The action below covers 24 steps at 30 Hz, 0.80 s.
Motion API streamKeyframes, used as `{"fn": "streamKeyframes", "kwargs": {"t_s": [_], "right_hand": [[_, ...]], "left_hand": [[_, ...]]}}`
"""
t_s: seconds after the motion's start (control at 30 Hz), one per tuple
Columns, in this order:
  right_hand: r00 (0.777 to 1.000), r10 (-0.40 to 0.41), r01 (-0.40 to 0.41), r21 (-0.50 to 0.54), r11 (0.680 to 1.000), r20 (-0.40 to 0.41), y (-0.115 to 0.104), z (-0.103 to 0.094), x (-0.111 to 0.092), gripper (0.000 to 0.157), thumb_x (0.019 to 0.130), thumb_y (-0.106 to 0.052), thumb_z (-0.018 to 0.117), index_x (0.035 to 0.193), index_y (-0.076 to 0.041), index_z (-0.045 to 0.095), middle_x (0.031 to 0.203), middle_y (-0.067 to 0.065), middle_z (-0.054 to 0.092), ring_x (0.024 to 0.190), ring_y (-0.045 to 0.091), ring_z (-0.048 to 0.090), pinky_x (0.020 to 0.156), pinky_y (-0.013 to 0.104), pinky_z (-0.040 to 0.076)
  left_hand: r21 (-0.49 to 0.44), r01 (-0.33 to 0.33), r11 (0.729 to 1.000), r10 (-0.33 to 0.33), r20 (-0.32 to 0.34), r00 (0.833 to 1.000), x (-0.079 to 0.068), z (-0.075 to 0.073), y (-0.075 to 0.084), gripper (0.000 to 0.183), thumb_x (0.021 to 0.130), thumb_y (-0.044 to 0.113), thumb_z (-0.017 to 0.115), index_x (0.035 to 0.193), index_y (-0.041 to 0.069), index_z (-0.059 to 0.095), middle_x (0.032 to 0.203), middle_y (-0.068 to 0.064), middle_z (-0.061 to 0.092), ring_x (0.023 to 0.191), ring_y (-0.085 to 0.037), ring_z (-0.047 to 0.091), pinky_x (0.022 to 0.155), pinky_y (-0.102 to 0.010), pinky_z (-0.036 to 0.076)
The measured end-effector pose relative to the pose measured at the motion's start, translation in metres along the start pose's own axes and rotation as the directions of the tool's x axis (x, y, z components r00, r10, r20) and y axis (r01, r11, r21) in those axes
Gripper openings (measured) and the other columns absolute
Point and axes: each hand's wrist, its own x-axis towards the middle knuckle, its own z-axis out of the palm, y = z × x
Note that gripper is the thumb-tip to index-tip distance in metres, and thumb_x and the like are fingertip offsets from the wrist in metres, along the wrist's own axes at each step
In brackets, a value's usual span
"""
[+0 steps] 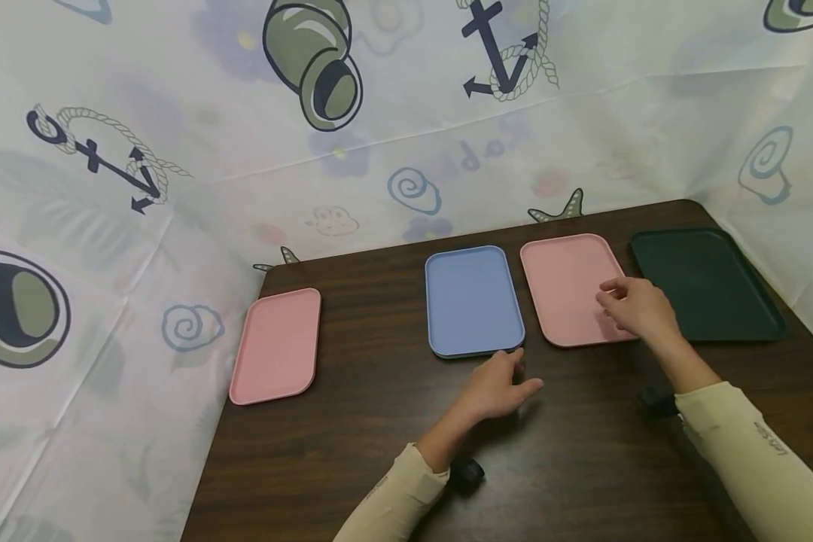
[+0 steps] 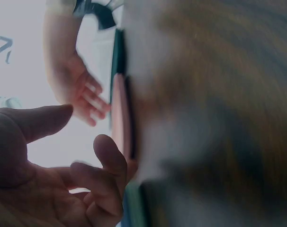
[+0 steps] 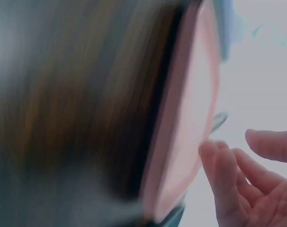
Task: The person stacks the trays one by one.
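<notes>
**Left hand (image 1: pixel 494 388), right hand (image 1: pixel 640 307): both relaxed, loosely spread**

Head: blue rounded-rectangle tray (image 1: pixel 474 301), pink rounded-rectangle tray (image 1: pixel 562 282) side by side on dark wood-grain bench (image 1: pixel 352 421); long axes near-to-far, far ends leaning left. Left hand at blue tray's near edge, contact unclear; right hand over pink, hiding some right edge.

Left wrist: bench blurred.

Right wrist: pink tray cut off up top.

On the desk (image 1: pixel 366 421), from left to right, lie the 1st tray (image 1: pixel 278 346), well apart from the rest, then the 2nd tray (image 1: pixel 474 301), the 3rd tray (image 1: pixel 569 290) and the 4th tray (image 1: pixel 707 284), side by side. The left hand (image 1: pixel 494 388) is at the 2nd tray's near right corner; the right hand (image 1: pixel 640 309) is over the 3rd tray's right side. Cloth (image 1: pixel 373 143) hangs behind the desk and to its left and right.
</notes>
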Motion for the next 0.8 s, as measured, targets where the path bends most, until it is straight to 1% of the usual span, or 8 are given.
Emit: {"fn": "streamKeyframes", "kwargs": {"t_s": [0.07, 0.2, 0.37, 0.47, 0.53, 0.63, 0.7, 0.8], "right_hand": [[0.998, 0.025, -0.031, -0.111, 0.993, -0.054, 0.009, -0.009, 0.009, 0.043, 0.096, -0.033, 0.051, 0.126, -0.001, 0.056, 0.112, 0.025, 0.061, 0.086, 0.034, 0.062, 0.065, 0.044, 0.046], [0.994, 0.048, -0.065, -0.183, 0.981, -0.093, 0.023, -0.019, 0.025, 0.045, 0.096, -0.032, 0.051, 0.128, 0.000, 0.053, 0.117, 0.026, 0.058, 0.098, 0.043, 0.054, 0.072, 0.055, 0.041], [0.991, 0.064, -0.088, -0.222, 0.971, -0.114, 0.027, -0.022, 0.038, 0.041, 0.095, -0.028, 0.052, 0.124, 0.000, 0.056, 0.113, 0.024, 0.060, 0.098, 0.042, 0.054, 0.075, 0.057, 0.041], [0.993, 0.057, -0.083, -0.260, 0.962, -0.106, 0.029, -0.025, 0.043, 0.041, 0.094, -0.026, 0.051, 0.124, 0.001, 0.056, 0.113, 0.024, 0.060, 0.097, 0.043, 0.054, 0.073, 0.055, 0.042], [0.995, 0.051, -0.074, -0.292, 0.953, -0.086, 0.032, -0.027, 0.046, 0.043, 0.093, -0.026, 0.050, 0.125, 0.002, 0.054, 0.113, 0.026, 0.059, 0.096, 0.044, 0.054, 0.071, 0.055, 0.042], [0.998, 0.047, -0.057, -0.350, 0.935, -0.038, 0.036, -0.028, 0.050, 0.045, 0.092, -0.025, 0.048, 0.126, 0.003, 0.053, 0.115, 0.030, 0.057, 0.095, 0.046, 0.054, 0.070, 0.056, 0.043], [0.999, 0.044, -0.045, -0.378, 0.925, -0.012, 0.038, -0.027, 0.053, 0.044, 0.091, -0.023, 0.049, 0.125, 0.005, 0.053, 0.114, 0.031, 0.056, 0.094, 0.046, 0.054, 0.070, 0.056, 0.043], [0.999, 0.039, -0.034, -0.401, 0.916, 0.005, 0.040, -0.026, 0.056, 0.041, 0.089, -0.018, 0.050, 0.122, 0.006, 0.055, 0.112, 0.033, 0.056, 0.093, 0.046, 0.054, 0.069, 0.056, 0.043]], "left_hand": [[-0.034, 0.032, 0.999, -0.030, 0.044, 0.999, 0.007, 0.007, 0.008, 0.072, 0.091, 0.047, 0.057, 0.146, 0.005, 0.037, 0.124, -0.007, 0.055, 0.108, -0.018, 0.057, 0.089, -0.032, 0.046], [-0.148, 0.118, 0.982, -0.105, 0.091, 0.990, 0.020, 0.022, 0.023, 0.085, 0.089, 0.052, 0.058, 0.151, 0.005, 0.023, 0.138, -0.012, 0.041, 0.119, -0.025, 0.051, 0.095, -0.033, 0.043], [-0.332, 0.200, 0.922, -0.175, 0.102, 0.979, 0.035, 0.036, 0.035, 0.088, 0.088, 0.048, 0.061, 0.151, 0.003, 0.020, 0.139, -0.013, 0.036, 0.125, -0.025, 0.045, 0.100, -0.032, 0.039], [-0.404, 0.225, 0.886, -0.205, 0.094, 0.974, 0.041, 0.040, 0.038, 0.085, 0.087, 0.046, 0.063, 0.150, 0.004, 0.024, 0.132, -0.009, 0.041, 0.112, -0.025, 0.054, 0.093, -0.030, 0.043], [-0.471, 0.221, 0.854, -0.202, 0.092, 0.975, 0.045, 0.042, 0.039, 0.076, 0.087, 0.042, 0.065, 0.146, 0.003, 0.034, 0.125, -0.007, 0.045, 0.093, -0.028, 0.062, 0.081, -0.028, 0.048], [-0.589, 0.229, 0.775, -0.207, 0.106, 0.973, 0.050, 0.044, 0.040, 0.058, 0.088, 0.034, 0.066, 0.132, 0.003, 0.047, 0.115, -0.005, 0.046, 0.068, -0.031, 0.065, 0.061, -0.025, 0.047], [-0.661, 0.240, 0.711, -0.218, 0.117, 0.969, 0.053, 0.046, 0.040, 0.045, 0.088, 0.029, 0.067, 0.122, 0.004, 0.051, 0.111, -0.004, 0.046, 0.063, -0.029, 0.064, 0.052, -0.025, 0.046], [-0.733, 0.246, 0.634, -0.255, 0.102, 0.961, 0.057, 0.049, 0.041, 0.031, 0.088, 0.023, 0.067, 0.110, 0.006, 0.055, 0.103, -0.002, 0.052, 0.064, -0.020, 0.064, 0.047, -0.024, 0.044]]}}
